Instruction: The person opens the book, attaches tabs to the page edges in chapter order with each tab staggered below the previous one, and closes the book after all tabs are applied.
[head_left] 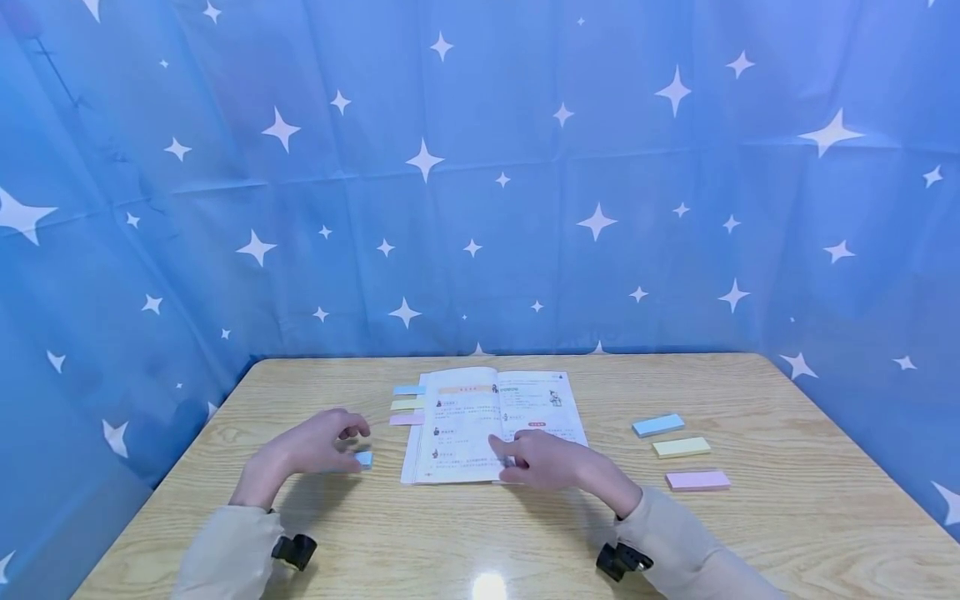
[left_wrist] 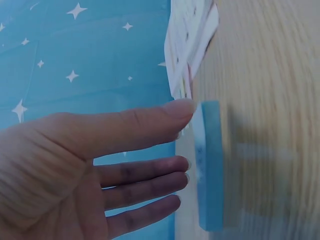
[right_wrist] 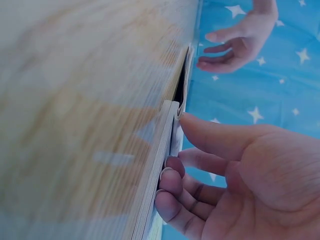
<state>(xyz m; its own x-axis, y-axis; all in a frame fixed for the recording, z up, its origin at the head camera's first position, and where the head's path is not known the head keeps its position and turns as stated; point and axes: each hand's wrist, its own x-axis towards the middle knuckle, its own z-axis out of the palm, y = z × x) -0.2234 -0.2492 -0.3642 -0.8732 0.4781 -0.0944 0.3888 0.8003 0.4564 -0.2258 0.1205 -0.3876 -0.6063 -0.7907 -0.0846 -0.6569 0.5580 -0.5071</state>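
An open book lies on the table with printed pages up. Blue, yellow and pink sticky strips stick out from its left edge. My left hand hovers left of the book over a blue sticky-note pad, partly hidden by the hand in the head view. Its thumb tip is close beside the pad, fingers apart from the thumb. My right hand rests at the book's lower middle, index finger extended over the page, the other fingers bent loosely; its thumb tip is at the bottom edge by the spine.
Right of the book lie a blue pad, a yellow pad and a pink pad of sticky notes. The wooden table ends at a blue star-patterned curtain behind and along the sides.
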